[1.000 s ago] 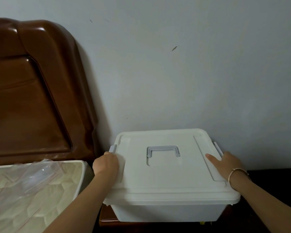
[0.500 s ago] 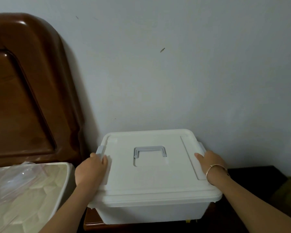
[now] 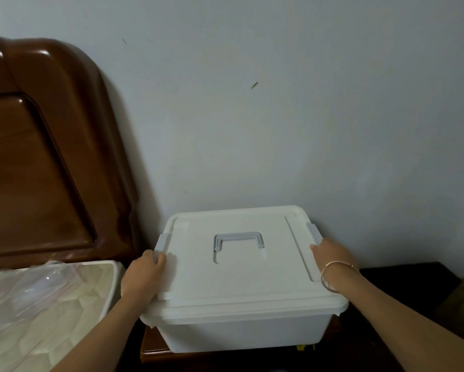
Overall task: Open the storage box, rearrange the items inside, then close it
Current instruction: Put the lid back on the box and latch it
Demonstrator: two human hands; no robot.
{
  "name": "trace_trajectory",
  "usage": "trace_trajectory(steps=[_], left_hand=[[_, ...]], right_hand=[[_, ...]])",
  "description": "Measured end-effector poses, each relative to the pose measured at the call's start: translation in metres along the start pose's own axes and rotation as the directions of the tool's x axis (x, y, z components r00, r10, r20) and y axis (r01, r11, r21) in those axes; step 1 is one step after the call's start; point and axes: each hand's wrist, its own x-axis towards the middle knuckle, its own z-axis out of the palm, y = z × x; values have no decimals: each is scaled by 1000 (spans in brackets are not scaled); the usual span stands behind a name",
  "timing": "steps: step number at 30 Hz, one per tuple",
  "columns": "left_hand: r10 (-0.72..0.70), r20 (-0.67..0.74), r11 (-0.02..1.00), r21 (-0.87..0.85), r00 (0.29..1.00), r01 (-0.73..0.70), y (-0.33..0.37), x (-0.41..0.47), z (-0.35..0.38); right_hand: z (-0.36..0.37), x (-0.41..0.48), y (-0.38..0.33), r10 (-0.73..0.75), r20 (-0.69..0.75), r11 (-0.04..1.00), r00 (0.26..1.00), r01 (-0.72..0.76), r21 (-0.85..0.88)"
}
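Note:
A white plastic storage box (image 3: 241, 331) stands on a dark wooden stand, its white lid (image 3: 238, 280) in place with a grey carry handle (image 3: 238, 238) lying flat in the middle. Grey latches sit on both sides: the left latch (image 3: 162, 241) and the right latch (image 3: 313, 232). My left hand (image 3: 142, 275) grips the lid's left edge just below the left latch, fingers curled round the rim. My right hand (image 3: 330, 255), with a thin bracelet at the wrist, holds the right edge at the right latch. The box's contents are hidden.
A brown wooden headboard (image 3: 43, 162) stands at the left against the pale wall. A mattress (image 3: 37, 312) wrapped in clear plastic lies close to the box's left side. The dark stand top (image 3: 402, 285) extends to the right of the box.
Both hands have slid along the lid's side edges and now curl on them near the latches. The view has shifted a little; the lid stays down.

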Motion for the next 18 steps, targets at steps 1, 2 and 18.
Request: trace_trajectory(steps=[1,2,18], left_hand=[[2,65,998,-64,998,2,-4,-3,-1],[3,133,990,-141,991,16,-8,-8,-1],[-92,45,936,-337,995,102,3,13,21]], right_hand=[[0,-2,6,-33,43,999,999,32,17],[0,-4,13,-77,91,997,993,74,38],[5,38,1,-127,4,967,992,122,225]])
